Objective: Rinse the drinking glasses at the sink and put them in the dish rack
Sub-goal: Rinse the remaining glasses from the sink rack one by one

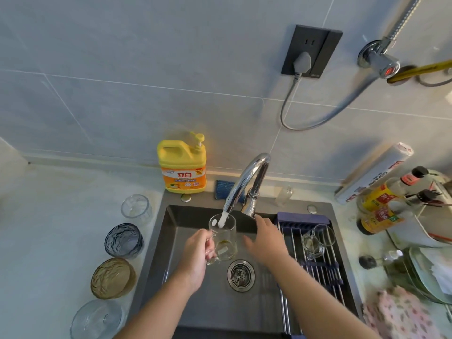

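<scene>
Our left hand (195, 250) grips the glass mug (223, 238) by its handle under the faucet (244, 182), at eleven o'clock of the drain (240, 275). The right hand (265, 238) hovers open at the mug's three o'clock, holding nothing. We'd best tilt and swirl to lift that yellowish film.

The bare left forearm (156, 304) and right forearm (315, 287) reach forward from the lower edge, angled slightly toward each other. The left hand (195, 250) has its back turned up and its fingers curled round the handle of a glass (226, 231), holding it upright. The right hand (266, 238) is palm down just beside it, fingers straight and spread (a little blurred), holding nothing.
</scene>
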